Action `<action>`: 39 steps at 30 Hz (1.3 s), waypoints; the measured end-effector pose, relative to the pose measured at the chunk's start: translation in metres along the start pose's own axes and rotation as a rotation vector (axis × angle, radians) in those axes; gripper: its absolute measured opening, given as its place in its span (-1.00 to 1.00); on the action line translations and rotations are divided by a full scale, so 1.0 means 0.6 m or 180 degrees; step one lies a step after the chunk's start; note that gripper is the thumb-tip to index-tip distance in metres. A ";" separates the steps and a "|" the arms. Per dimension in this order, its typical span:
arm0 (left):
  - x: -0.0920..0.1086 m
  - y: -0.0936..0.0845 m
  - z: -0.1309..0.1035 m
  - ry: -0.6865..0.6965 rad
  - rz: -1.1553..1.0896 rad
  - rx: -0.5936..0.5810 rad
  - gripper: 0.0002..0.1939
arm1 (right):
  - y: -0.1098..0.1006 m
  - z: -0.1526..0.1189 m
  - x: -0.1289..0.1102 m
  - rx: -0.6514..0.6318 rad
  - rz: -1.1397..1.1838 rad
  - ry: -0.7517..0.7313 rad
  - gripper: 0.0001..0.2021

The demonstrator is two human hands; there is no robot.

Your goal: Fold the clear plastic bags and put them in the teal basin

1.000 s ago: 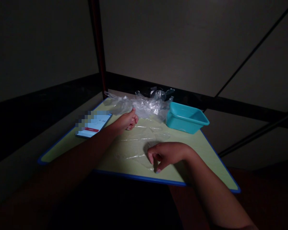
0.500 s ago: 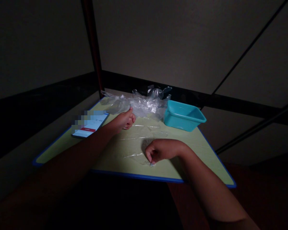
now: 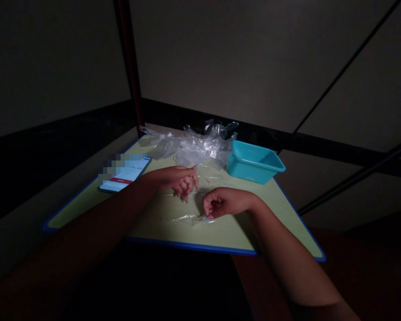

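Observation:
A clear plastic bag (image 3: 183,217) lies flat on the table in front of me, its outline faint against the yellow-green top. My right hand (image 3: 227,201) pinches the near edge of this bag between thumb and fingertips. Above the bag, to the left of that hand, is my left hand (image 3: 182,180); its fingers are loosely bent and apart, with nothing seen in them. Behind both hands sits a crumpled heap of clear plastic bags (image 3: 200,149).
A turquoise plastic basin (image 3: 254,171) stands at the back right of the table (image 3: 227,238), which has a blue edge. At the left lies a phone (image 3: 120,178) with a lit screen. Dark walls rise behind and to the left.
My left hand has come off the far part of the bag, moving nearer and to the right, and its fingers have loosened. My right hand has shifted slightly away from me, still pinching the bag.

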State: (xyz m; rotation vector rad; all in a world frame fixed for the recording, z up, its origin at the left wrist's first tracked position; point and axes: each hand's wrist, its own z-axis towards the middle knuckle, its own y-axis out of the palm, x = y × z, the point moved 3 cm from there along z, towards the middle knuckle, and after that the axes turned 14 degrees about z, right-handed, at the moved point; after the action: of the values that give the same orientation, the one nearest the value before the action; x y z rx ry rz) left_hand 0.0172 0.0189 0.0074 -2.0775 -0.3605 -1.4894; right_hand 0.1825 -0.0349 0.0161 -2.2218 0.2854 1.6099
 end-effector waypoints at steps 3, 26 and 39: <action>-0.002 0.004 -0.004 -0.0190 0.0213 -0.0425 -0.44 | -0.007 -0.001 -0.002 0.0124 -0.0035 -0.0029 -0.80; -0.014 0.006 0.001 -0.0448 0.0152 -0.0326 -0.49 | -0.032 0.018 0.016 0.1581 0.0391 -0.0456 -0.63; -0.010 0.001 0.001 -0.0288 0.0216 -0.0099 -0.49 | -0.038 0.017 0.024 0.2050 -0.0843 -0.0250 -0.83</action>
State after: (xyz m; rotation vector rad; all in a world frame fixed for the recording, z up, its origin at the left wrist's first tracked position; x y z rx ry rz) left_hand 0.0160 0.0196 0.0018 -2.1648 -0.2997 -1.3730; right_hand 0.1869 -0.0093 0.0037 -1.6248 0.4008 1.2343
